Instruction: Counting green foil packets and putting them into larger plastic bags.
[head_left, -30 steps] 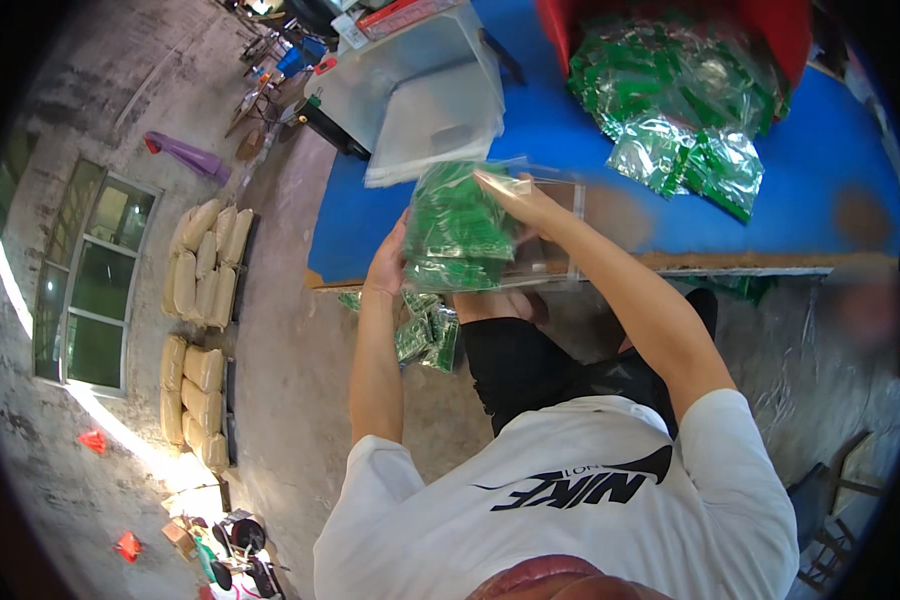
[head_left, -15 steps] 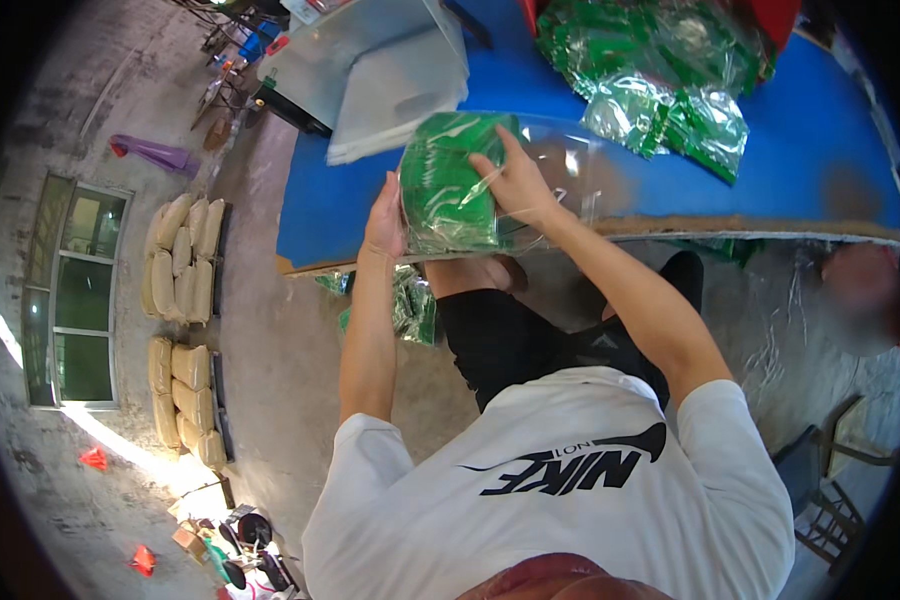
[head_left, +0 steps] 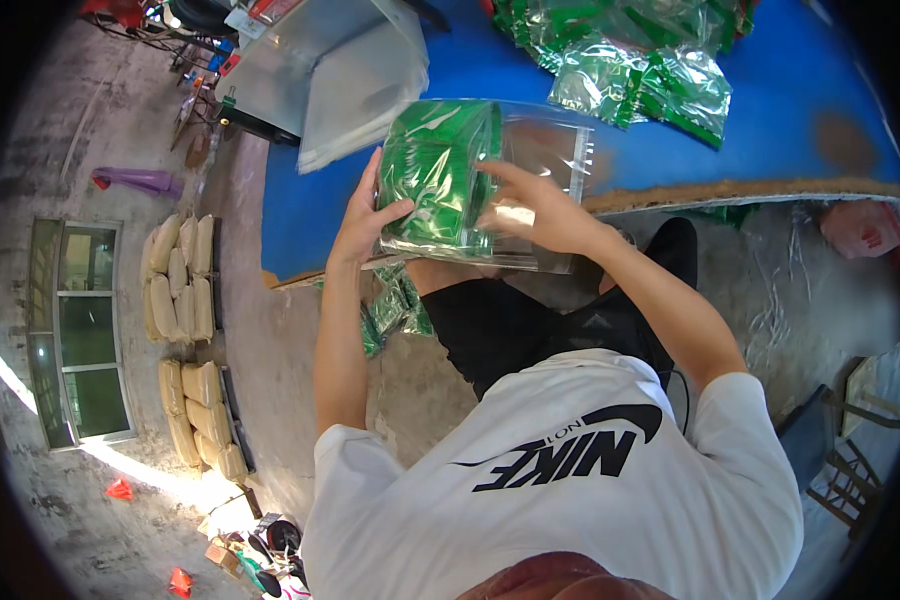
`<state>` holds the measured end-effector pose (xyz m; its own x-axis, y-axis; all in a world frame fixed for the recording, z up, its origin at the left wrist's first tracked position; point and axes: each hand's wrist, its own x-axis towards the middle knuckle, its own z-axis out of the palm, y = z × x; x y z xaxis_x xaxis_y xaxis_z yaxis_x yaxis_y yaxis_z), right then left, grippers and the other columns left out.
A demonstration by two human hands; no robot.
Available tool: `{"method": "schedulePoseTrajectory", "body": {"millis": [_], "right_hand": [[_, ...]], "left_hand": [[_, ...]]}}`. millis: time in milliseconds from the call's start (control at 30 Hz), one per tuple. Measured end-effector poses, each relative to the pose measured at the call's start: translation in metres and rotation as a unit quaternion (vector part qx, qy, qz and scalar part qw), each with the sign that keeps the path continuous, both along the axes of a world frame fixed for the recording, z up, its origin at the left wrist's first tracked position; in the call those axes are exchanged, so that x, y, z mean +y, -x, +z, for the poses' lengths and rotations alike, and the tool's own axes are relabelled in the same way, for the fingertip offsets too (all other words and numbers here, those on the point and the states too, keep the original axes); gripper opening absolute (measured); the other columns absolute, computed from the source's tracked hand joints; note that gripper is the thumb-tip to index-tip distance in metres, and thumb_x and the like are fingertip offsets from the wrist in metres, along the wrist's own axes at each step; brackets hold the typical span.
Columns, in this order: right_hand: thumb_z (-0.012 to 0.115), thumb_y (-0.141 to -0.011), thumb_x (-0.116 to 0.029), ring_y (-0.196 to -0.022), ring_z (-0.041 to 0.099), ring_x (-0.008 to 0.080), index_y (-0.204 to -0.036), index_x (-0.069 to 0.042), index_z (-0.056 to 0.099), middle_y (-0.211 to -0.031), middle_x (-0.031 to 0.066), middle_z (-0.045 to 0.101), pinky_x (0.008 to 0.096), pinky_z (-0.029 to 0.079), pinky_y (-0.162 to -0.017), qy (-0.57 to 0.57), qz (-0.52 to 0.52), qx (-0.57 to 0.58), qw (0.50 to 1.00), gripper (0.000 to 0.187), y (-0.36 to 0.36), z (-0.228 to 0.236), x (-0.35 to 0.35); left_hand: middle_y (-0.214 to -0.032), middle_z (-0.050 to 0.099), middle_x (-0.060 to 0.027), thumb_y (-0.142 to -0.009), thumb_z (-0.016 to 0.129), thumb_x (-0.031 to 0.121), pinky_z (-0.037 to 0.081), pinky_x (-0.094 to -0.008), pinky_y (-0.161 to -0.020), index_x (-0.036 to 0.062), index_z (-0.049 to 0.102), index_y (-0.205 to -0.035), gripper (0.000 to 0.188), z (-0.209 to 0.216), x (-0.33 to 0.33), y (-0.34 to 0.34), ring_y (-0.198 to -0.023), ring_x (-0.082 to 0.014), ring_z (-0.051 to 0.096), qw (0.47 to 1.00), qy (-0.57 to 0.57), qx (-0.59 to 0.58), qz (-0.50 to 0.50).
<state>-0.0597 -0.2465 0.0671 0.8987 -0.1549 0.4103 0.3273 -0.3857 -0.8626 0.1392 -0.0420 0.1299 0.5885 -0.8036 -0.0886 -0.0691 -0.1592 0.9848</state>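
A bundle of glossy green packets sits inside a clear plastic bag, held over the table's near edge. My left hand closes on the bundle's left side, thumb across the front and fingers partly hidden behind. Over the unfilled right part of the bag is my right hand, its index finger stretched toward the packets' right edge. Its fingers are apart; the lower ones are partly hidden by glare and film.
On the blue table lies a heap of loose green packets at the far right. A translucent bin and a stack of clear bags stand far left. More green packets lie below the table. A chair stands right.
My right hand has drawn back a little from the packets' front toward the bag's unfilled part. My left thumb now lies across the front. The bag has tilted slightly.
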Motion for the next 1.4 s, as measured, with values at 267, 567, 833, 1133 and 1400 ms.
{"method": "schedulePoseTrajectory", "body": {"millis": [267,567,833,1133,1400], "right_hand": [[0.065,-0.089,-0.015,-0.091,0.064,0.0349,-0.098,-0.004,0.064,-0.097,0.0152,0.064,0.0408,0.051,-0.075,0.045,0.022,0.003,0.999,0.014,0.001,-0.012,0.039],[0.066,-0.079,-0.014,-0.097,0.055,0.0264,-0.096,-0.007,0.065,-0.096,0.0073,0.059,0.0417,0.045,-0.084,0.300,-0.144,-0.098,0.938,0.019,0.001,-0.020,0.039],[0.066,-0.070,-0.006,-0.106,0.056,0.0283,-0.099,-0.004,0.068,-0.112,0.0082,0.060,0.0402,0.046,-0.089,0.300,0.027,-0.130,0.945,0.029,-0.018,-0.014,0.052],[0.068,-0.072,-0.009,-0.102,0.062,0.0343,-0.109,0.001,0.063,-0.106,0.0178,0.064,0.0420,0.048,-0.092,0.256,0.044,-0.078,0.962,0.038,-0.041,-0.017,0.091],[0.059,-0.076,0.000,-0.086,0.059,0.0376,-0.104,-0.002,0.062,-0.093,0.0137,0.062,0.0459,0.048,-0.078,0.193,-0.069,-0.052,0.977,0.028,-0.037,-0.022,0.073]], "left_hand": [[-0.159,0.025,-0.0177,-0.091,0.063,0.046,0.017,-0.0522,-0.119,0.0148,0.030,-0.154,0.078,-0.003,-0.062,0.016,-0.147,-0.0367,0.022,0.726,-0.219,-0.632,-0.157],[-0.150,0.039,-0.0169,-0.099,0.055,0.026,0.027,-0.0434,-0.115,0.0049,0.036,-0.147,0.055,-0.019,-0.005,0.071,-0.140,-0.0273,0.035,0.881,0.152,-0.312,0.321],[-0.128,0.052,-0.0151,-0.085,0.069,-0.004,0.046,-0.0329,-0.096,0.0050,0.030,-0.148,0.074,-0.090,0.008,0.203,-0.113,-0.0203,0.054,0.891,0.211,0.007,0.402],[-0.092,0.066,-0.0083,-0.087,0.067,-0.005,0.052,-0.0253,-0.077,-0.0013,0.050,-0.121,0.038,-0.123,0.034,0.195,-0.082,-0.0124,0.063,0.891,0.168,0.117,0.405],[-0.081,0.065,-0.0052,-0.088,0.069,-0.002,0.050,-0.0256,-0.076,-0.0003,0.051,-0.114,0.032,-0.129,0.027,0.194,-0.076,-0.0122,0.062,0.882,0.187,0.088,0.424]]}}
